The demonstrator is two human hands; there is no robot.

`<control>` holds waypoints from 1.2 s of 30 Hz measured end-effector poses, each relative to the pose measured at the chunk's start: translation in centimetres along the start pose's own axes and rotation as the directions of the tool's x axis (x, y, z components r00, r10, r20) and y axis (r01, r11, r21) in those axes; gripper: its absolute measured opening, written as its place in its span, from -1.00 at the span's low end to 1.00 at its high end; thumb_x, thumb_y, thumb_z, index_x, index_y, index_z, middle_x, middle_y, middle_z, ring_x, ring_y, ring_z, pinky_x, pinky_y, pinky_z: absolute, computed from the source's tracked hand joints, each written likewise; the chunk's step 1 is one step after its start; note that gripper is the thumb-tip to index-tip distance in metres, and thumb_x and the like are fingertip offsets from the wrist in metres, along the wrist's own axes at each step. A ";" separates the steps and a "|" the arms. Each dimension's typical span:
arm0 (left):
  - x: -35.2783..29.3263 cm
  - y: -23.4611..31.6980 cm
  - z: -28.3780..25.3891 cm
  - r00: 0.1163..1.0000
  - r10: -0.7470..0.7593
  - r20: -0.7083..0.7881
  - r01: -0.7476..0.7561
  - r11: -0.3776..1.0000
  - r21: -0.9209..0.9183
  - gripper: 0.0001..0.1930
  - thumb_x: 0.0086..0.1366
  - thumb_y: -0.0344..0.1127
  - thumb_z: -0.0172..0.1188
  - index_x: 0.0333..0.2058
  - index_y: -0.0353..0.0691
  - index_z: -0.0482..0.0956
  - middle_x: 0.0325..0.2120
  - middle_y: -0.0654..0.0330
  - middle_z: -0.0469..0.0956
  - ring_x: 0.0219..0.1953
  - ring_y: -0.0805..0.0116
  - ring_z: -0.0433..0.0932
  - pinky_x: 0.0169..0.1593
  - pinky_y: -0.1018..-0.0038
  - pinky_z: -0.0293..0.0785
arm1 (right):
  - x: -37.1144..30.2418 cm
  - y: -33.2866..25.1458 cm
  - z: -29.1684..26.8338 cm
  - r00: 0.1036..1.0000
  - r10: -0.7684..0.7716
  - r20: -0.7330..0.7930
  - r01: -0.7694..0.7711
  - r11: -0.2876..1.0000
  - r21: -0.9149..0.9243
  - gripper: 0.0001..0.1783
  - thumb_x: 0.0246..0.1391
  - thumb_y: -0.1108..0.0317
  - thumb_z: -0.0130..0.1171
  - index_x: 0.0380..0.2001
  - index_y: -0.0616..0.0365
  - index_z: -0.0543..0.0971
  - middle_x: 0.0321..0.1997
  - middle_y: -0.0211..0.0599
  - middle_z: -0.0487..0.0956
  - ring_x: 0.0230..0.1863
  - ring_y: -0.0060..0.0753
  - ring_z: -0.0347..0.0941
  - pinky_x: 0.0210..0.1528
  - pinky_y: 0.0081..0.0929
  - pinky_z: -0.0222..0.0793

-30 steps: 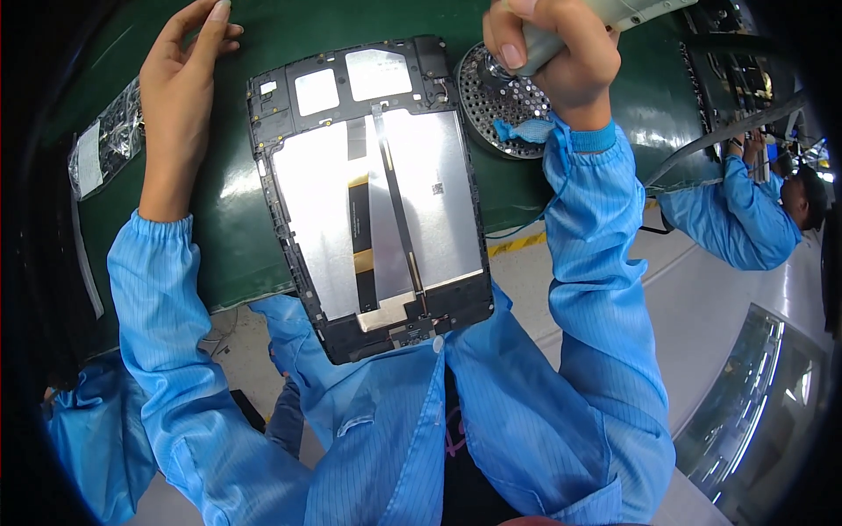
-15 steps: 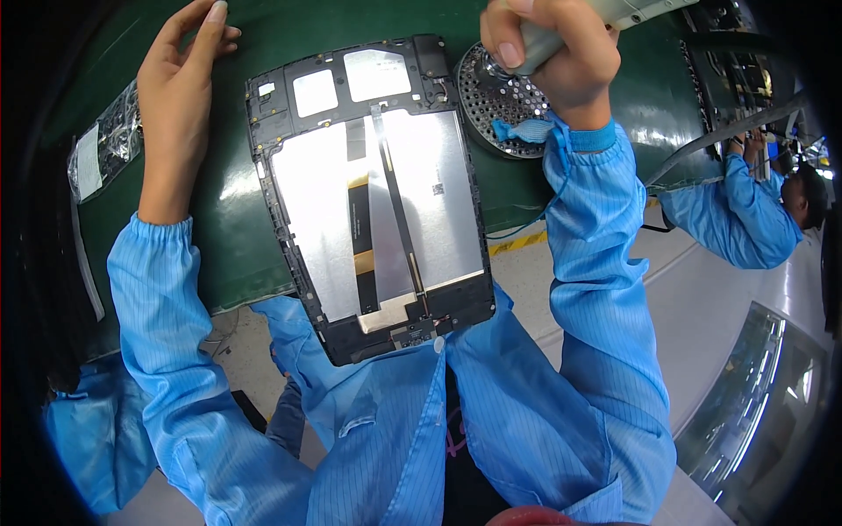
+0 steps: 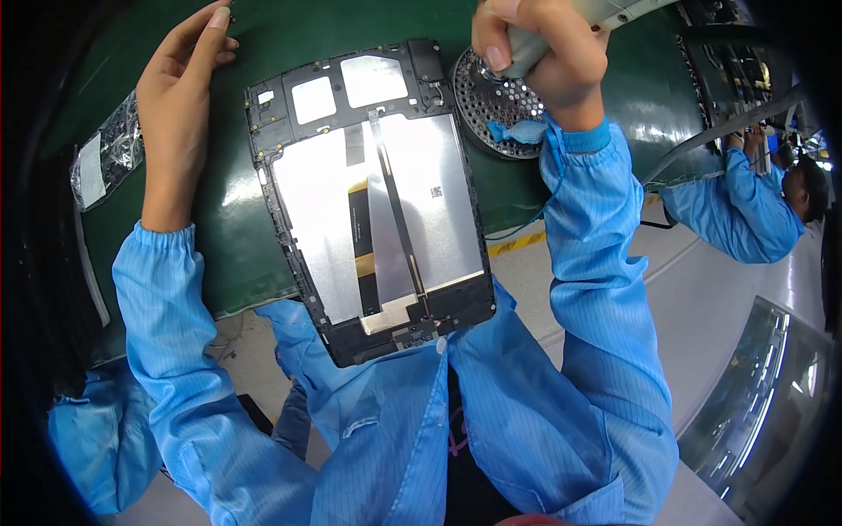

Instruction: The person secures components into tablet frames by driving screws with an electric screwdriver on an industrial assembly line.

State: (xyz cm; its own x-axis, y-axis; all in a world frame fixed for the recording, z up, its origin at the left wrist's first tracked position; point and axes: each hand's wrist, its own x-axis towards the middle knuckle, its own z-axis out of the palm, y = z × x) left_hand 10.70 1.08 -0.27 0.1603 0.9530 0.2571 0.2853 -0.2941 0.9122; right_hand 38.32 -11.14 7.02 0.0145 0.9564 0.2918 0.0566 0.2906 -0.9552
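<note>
An opened tablet (image 3: 320, 210) lies between my arms on the green bench, its lower end reaching past the edge over my lap. Its black frame surrounds silver metal plates, with dark flex cables running down the middle. My left hand (image 3: 180, 96) is raised beyond its upper left corner, thumb and fingers pinched at the top of the picture. Something tiny and dark shows at the fingertips, too small to name. My right hand (image 3: 561, 61) grips a pale electric screwdriver (image 3: 618, 9), whose metal nose points down at a round, perforated metal screw tray (image 3: 474, 110). Its tip is hard to see.
A clear plastic bag (image 3: 114, 149) of dark parts lies left on the green bench (image 3: 232, 254). A blue strap (image 3: 522, 131) and a thin cord run from my right wrist. Another person in blue (image 3: 745, 219) works at far right, near a glass-topped surface (image 3: 745, 394).
My right hand and the screwdriver have shifted slightly left over the tray. My left hand has moved only a little, and the tablet stays in place.
</note>
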 end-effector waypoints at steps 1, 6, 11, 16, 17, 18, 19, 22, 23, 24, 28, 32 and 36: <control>0.0 0.1 0.0 1.000 -0.002 0.014 0.002 1.000 -0.030 -0.61 0.35 -0.11 0.25 0.03 -0.23 0.62 -0.15 0.16 0.62 -0.14 0.40 0.59 0.04 0.49 0.52 | 0.1 0.1 0.2 0.999 -0.017 -0.041 0.018 0.999 0.037 -0.64 -0.09 0.49 0.05 -0.17 0.46 0.51 -0.27 0.07 0.62 -0.72 -0.50 0.35 -0.65 -0.56 0.31; 0.1 0.3 -0.7 1.000 0.018 0.026 -0.016 0.997 -0.073 -0.62 0.34 -0.13 0.27 0.00 -0.26 0.63 -0.21 0.20 0.61 -0.23 0.48 0.55 -0.04 0.57 0.48 | 0.4 -0.1 1.1 0.995 -0.002 -0.103 0.013 0.995 0.101 -0.62 -0.10 0.46 0.05 -0.16 0.45 0.51 -0.24 0.12 0.63 -0.73 -0.48 0.35 -0.65 -0.53 0.36; 0.5 1.7 -2.7 0.947 -0.050 0.317 0.124 0.968 -0.218 -0.70 0.28 -0.18 0.31 -0.13 -0.26 0.69 -0.49 0.39 0.49 -0.45 0.69 0.36 -0.38 0.71 0.19 | 0.6 2.5 -3.5 0.979 -0.104 0.177 0.093 0.993 0.066 -0.63 0.15 0.28 -0.19 -0.44 0.42 0.47 -0.61 -0.16 0.42 -0.65 -0.42 0.20 -0.53 -0.45 0.15; 0.0 2.4 -4.4 0.834 -0.136 0.534 0.226 0.968 -0.106 -0.76 0.27 -0.19 0.30 -0.19 -0.21 0.71 -0.46 0.39 0.57 -0.50 0.68 0.35 -0.46 0.69 0.18 | 1.4 -1.4 1.5 0.997 -0.007 -0.081 0.013 0.997 0.075 -0.57 0.15 0.25 -0.23 -0.13 0.41 0.42 -0.46 -0.08 0.51 -0.63 -0.47 0.19 -0.50 -0.52 0.12; -0.1 2.5 -4.2 0.816 -0.119 0.565 0.200 0.976 -0.082 -0.77 0.26 -0.20 0.31 -0.21 -0.21 0.71 -0.47 0.41 0.54 -0.52 0.69 0.31 -0.47 0.68 0.14 | 2.3 -1.8 1.0 0.991 -0.038 0.131 0.028 0.996 0.082 -0.62 0.18 0.23 -0.24 -0.28 0.34 0.45 -0.60 -0.21 0.42 -0.63 -0.45 0.20 -0.50 -0.50 0.12; -0.2 2.5 -4.1 0.796 -0.103 0.596 0.173 0.983 -0.061 -0.79 0.26 -0.21 0.31 -0.23 -0.21 0.71 -0.48 0.43 0.52 -0.54 0.70 0.27 -0.48 0.68 0.10 | 2.7 -1.6 1.2 0.990 -0.048 0.133 0.036 0.995 0.088 -0.62 0.18 0.23 -0.24 -0.28 0.34 0.45 -0.60 -0.21 0.42 -0.63 -0.45 0.20 -0.50 -0.50 0.12; 0.0 2.6 -4.1 0.791 -0.099 0.604 0.196 0.976 -0.097 -0.81 0.25 -0.24 0.32 -0.27 -0.23 0.73 -0.43 0.41 0.58 -0.54 0.69 0.28 -0.49 0.67 0.10 | 3.2 -1.6 1.4 0.983 -0.082 0.163 0.074 0.996 0.053 -0.63 0.20 0.21 -0.25 -0.35 0.31 0.45 -0.64 -0.26 0.38 -0.63 -0.44 0.21 -0.50 -0.50 0.13; -0.2 2.2 -3.9 0.809 -0.044 0.586 0.121 0.988 -0.092 -0.81 0.25 -0.26 0.31 -0.27 -0.26 0.73 -0.45 0.41 0.58 -0.54 0.68 0.28 -0.49 0.65 0.11 | 6.3 -1.4 3.7 0.878 -0.329 0.347 0.300 0.944 0.134 -0.67 0.23 0.25 -0.15 -0.34 0.31 0.49 -0.53 -0.19 0.50 -0.61 -0.40 0.35 -0.54 -0.48 0.25; -0.7 1.5 -4.8 0.829 -0.053 0.557 0.105 0.993 -0.060 -0.81 0.25 -0.27 0.31 -0.28 -0.27 0.73 -0.44 0.40 0.58 -0.53 0.68 0.30 -0.49 0.65 0.13 | 6.1 -2.7 7.7 0.967 -0.193 0.164 0.174 0.977 0.122 -0.71 0.07 0.37 -0.07 -0.26 0.38 0.50 -0.39 -0.03 0.56 -0.67 -0.43 0.36 -0.60 -0.49 0.31; -0.6 1.4 -4.8 0.831 -0.049 0.554 0.104 0.992 -0.070 -0.81 0.25 -0.27 0.31 -0.28 -0.27 0.73 -0.44 0.40 0.58 -0.53 0.68 0.30 -0.49 0.65 0.13 | 5.5 -4.9 10.9 0.998 -0.039 -0.046 0.043 0.994 0.097 -0.64 -0.09 0.50 0.01 -0.17 0.46 0.50 -0.25 0.13 0.62 -0.73 -0.45 0.37 -0.65 -0.51 0.36; -0.4 1.6 -4.4 0.816 -0.019 0.577 0.057 0.997 -0.048 -0.80 0.25 -0.25 0.33 -0.29 -0.28 0.72 -0.39 0.37 0.57 -0.50 0.67 0.36 -0.47 0.66 0.18 | 6.4 -3.9 12.7 0.993 -0.117 -0.028 0.120 0.981 0.152 -0.68 -0.06 0.50 0.01 -0.20 0.48 0.50 -0.29 0.09 0.62 -0.72 -0.46 0.38 -0.64 -0.52 0.37; -1.0 0.7 -3.9 0.862 0.109 0.494 -0.076 0.993 -0.086 -0.78 0.21 -0.25 0.36 -0.31 -0.32 0.71 -0.45 0.27 0.58 -0.49 0.58 0.47 -0.44 0.59 0.34 | 7.3 -2.5 14.1 0.991 -0.131 -0.007 0.130 0.971 0.199 -0.70 -0.04 0.50 0.02 -0.21 0.47 0.50 -0.30 0.06 0.62 -0.71 -0.48 0.37 -0.63 -0.51 0.37; -1.1 1.0 -4.2 0.859 0.093 0.503 -0.045 0.993 -0.106 -0.76 0.19 -0.26 0.36 -0.32 -0.36 0.71 -0.50 0.19 0.61 -0.49 0.49 0.55 -0.40 0.54 0.45 | 7.4 -1.5 14.9 0.991 -0.134 0.017 0.129 0.975 0.183 -0.72 -0.04 0.52 0.04 -0.23 0.45 0.52 -0.30 0.02 0.62 -0.70 -0.49 0.37 -0.62 -0.51 0.36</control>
State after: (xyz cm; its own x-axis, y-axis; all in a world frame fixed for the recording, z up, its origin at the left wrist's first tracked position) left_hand 6.78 0.04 1.67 0.6398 0.7548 0.1449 0.1761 -0.3275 0.9283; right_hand 23.43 -4.06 9.89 -0.0098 0.9090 0.4166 -0.1254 0.4122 -0.9024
